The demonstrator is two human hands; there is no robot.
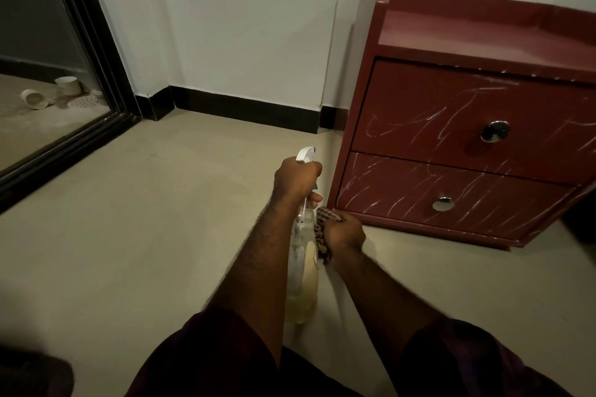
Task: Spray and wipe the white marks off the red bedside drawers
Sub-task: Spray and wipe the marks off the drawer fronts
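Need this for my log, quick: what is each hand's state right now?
Left hand: closed round the spray bottle.
Right hand: closed on the checked cloth.

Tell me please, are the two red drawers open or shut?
Both shut: the upper drawer and lower drawer sit flush in the frame, no gap showing.

The scene is dimly lit; glare is seen on the upper knob [495, 131], the spray bottle [303, 271] is blurred, and lines are bent at the edges.
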